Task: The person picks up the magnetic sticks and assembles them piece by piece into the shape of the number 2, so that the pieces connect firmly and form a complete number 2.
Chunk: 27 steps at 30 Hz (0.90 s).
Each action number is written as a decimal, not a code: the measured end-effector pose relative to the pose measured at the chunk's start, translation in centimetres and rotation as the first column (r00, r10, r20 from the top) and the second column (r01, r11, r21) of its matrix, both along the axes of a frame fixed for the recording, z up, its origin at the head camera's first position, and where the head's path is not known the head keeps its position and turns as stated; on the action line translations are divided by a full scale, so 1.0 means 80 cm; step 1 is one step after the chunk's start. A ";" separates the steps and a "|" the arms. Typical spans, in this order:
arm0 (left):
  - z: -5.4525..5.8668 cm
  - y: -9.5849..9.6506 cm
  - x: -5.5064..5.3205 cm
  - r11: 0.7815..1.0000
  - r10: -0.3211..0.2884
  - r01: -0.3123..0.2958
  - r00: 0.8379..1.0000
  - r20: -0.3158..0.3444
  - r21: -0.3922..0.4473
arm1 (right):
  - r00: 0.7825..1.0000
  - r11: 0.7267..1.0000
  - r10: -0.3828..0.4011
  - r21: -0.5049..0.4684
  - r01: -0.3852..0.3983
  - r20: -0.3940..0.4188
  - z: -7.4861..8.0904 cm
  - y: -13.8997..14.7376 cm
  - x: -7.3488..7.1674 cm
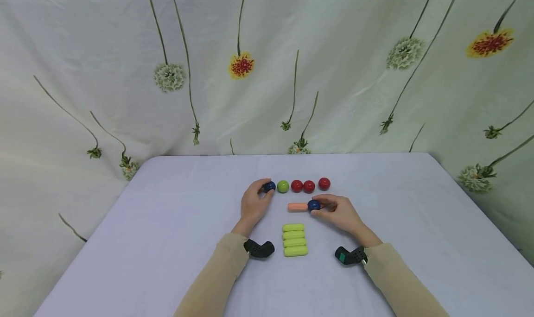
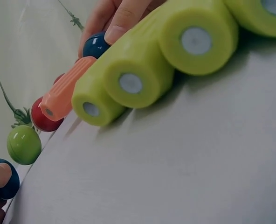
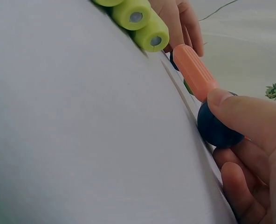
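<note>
The left hand [image 1: 254,205] pinches a blue ball [image 1: 270,186], with a green ball [image 1: 282,186] and 3 red balls [image 1: 309,186] to its right, while the right hand [image 1: 340,212] grips another blue ball [image 1: 314,206] touching an orange stick [image 1: 297,207], and 4 lime sticks [image 1: 294,243] lie to that hand's near left.

The sleeves [image 1: 216,277] are beige, the wrist cameras [image 1: 259,249] black.

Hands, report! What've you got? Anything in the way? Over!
Left hand pinching blue ball. Right hand gripping second blue ball against orange stick. Green ball close by left hand, might crowd it.
</note>
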<state>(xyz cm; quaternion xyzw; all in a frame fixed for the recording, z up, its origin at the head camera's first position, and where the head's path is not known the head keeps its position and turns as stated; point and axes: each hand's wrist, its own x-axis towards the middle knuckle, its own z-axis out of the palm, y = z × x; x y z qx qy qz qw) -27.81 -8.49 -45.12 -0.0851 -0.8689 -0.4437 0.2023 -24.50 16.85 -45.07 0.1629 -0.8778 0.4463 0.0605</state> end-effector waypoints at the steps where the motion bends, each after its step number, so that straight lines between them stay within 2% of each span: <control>1: -0.001 0.000 0.001 1.000 0.007 -0.007 1.000 0.004 0.004 | 1.000 1.000 0.001 0.000 -0.001 0.000 0.000 0.000 0.000; 7: -0.004 -0.002 0.006 0.999 0.023 -0.023 1.000 0.013 0.046 | 1.000 1.000 0.006 -0.004 -0.006 0.001 -0.001 -0.001 0.001; 15: 0.000 0.000 0.016 0.997 0.020 -0.022 0.999 0.035 0.069 | 1.000 1.000 -0.007 0.006 0.007 0.005 0.000 0.000 0.000; 27: 0.004 0.002 0.040 0.994 -0.020 0.010 0.996 0.088 0.113 | 1.000 1.000 -0.006 0.007 0.006 -0.008 0.002 -0.001 0.001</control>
